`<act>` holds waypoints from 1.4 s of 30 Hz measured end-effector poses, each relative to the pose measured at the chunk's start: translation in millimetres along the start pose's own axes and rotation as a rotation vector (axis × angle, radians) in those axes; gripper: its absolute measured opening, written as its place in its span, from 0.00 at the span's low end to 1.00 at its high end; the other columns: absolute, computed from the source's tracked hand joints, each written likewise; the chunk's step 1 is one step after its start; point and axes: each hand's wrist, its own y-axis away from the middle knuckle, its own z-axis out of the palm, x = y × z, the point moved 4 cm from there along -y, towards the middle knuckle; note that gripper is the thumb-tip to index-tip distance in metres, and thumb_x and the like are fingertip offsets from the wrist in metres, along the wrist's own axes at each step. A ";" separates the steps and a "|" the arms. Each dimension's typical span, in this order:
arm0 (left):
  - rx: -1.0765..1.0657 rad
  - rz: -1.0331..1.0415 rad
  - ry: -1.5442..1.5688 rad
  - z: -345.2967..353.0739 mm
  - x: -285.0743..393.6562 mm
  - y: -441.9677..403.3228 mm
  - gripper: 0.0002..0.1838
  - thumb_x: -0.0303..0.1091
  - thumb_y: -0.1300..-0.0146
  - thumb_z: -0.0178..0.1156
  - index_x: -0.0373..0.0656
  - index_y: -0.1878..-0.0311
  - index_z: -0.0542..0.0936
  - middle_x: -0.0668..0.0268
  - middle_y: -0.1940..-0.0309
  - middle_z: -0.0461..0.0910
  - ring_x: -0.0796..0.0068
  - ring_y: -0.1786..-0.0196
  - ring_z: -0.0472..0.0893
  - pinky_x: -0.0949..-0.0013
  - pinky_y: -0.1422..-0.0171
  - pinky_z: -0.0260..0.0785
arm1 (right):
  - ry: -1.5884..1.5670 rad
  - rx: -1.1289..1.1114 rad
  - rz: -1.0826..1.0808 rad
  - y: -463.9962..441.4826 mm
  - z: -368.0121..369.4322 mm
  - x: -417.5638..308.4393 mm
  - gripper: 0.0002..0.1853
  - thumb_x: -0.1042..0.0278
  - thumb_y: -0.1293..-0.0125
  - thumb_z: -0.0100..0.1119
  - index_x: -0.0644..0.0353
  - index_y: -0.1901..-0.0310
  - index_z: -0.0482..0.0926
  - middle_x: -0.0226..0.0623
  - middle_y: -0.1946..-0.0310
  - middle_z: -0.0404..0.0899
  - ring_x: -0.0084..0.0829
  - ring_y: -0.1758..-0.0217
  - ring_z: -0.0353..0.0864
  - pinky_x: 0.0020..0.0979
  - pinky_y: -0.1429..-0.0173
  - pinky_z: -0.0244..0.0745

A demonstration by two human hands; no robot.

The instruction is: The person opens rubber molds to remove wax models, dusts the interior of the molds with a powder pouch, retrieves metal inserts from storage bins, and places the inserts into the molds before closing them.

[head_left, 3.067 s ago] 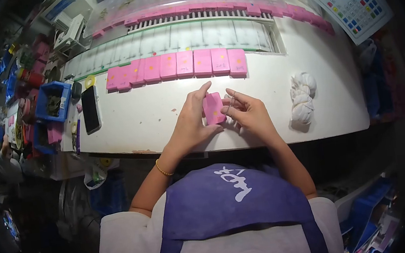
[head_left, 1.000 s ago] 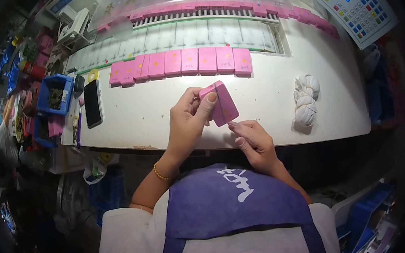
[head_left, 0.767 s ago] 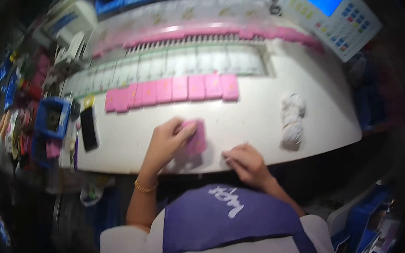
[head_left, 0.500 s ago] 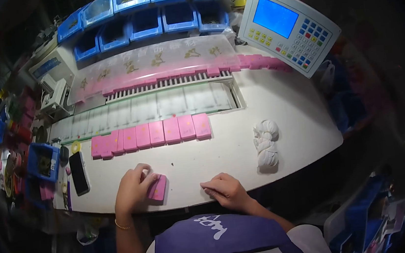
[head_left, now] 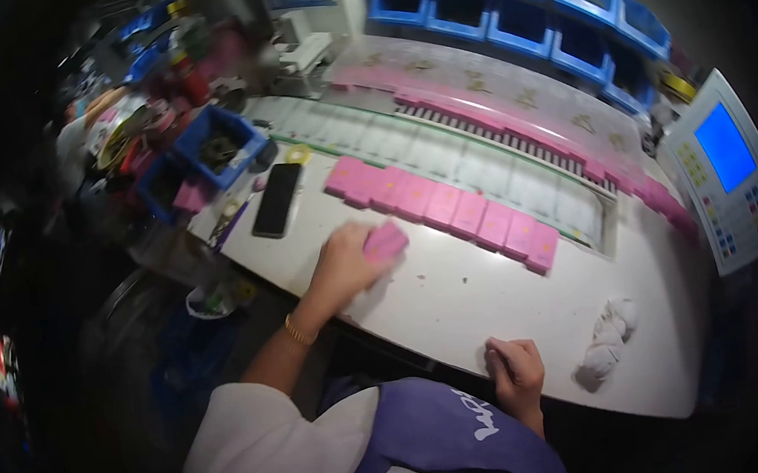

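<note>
My left hand is closed around a small pink box, which is a little blurred and held just over the white table. Further back, several similar pink boxes stand side by side in a slanting row along the glass-edged strip. By the table's front edge, my right hand has its fingers curled in and its thumb up. Nothing shows in it. A twisted bundle of white cloth lies to its right.
A black phone and a yellow tape roll lie at the left, near a blue bin. Behind are a white slatted strip, a clear cover and stacked blue bins. A control panel stands at the right.
The view has swung left and tilted. My left hand has moved with the pink box towards the row's left end. My right hand stays near the table edge.
</note>
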 end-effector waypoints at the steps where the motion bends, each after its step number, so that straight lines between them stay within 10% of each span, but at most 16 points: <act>1: 0.067 -0.031 -0.009 -8.8 -4.2 -18.7 0.24 0.43 0.52 0.72 0.35 0.56 0.81 0.48 0.61 0.81 0.47 0.55 0.81 0.53 0.47 0.74 | 0.009 0.007 0.014 0.0 -0.5 -0.1 0.12 0.81 0.44 0.69 0.62 0.57 0.85 0.39 0.69 0.83 0.37 0.65 0.80 0.34 0.62 0.76; 10: 0.320 -0.024 -0.391 -9.5 -112.3 -233.3 0.21 0.42 0.46 0.68 0.35 0.56 0.81 0.45 0.51 0.80 0.42 0.41 0.75 0.49 0.37 0.70 | 0.068 -0.009 0.022 -2.7 -0.3 -4.8 0.10 0.85 0.41 0.64 0.66 0.58 0.84 0.39 0.68 0.84 0.36 0.64 0.79 0.31 0.59 0.75; 31: 0.395 -0.332 -0.658 -29.6 -179.7 -265.7 0.28 0.52 0.42 0.66 0.41 0.45 0.79 0.56 0.46 0.81 0.53 0.39 0.76 0.45 0.38 0.66 | 0.099 0.039 0.006 4.9 -1.9 -4.9 0.12 0.84 0.44 0.66 0.61 0.57 0.84 0.39 0.65 0.85 0.40 0.64 0.78 0.35 0.57 0.74; 39: 0.480 0.010 -0.547 -18.3 -114.9 -193.1 0.36 0.50 0.41 0.68 0.39 0.34 0.73 0.48 0.31 0.69 0.46 0.34 0.71 0.46 0.31 0.63 | 0.023 0.011 0.044 0.3 -10.3 -1.5 0.08 0.84 0.38 0.63 0.66 0.58 0.84 0.41 0.67 0.83 0.36 0.63 0.81 0.31 0.57 0.75; 42: 0.404 0.220 -0.363 -8.7 -72.1 -146.7 0.25 0.43 0.40 0.67 0.37 0.43 0.80 0.47 0.34 0.72 0.45 0.37 0.72 0.52 0.31 0.64 | -0.298 0.022 0.508 2.7 -23.5 12.6 0.09 0.79 0.33 0.61 0.64 0.53 0.84 0.36 0.66 0.83 0.23 0.69 0.80 0.26 0.64 0.76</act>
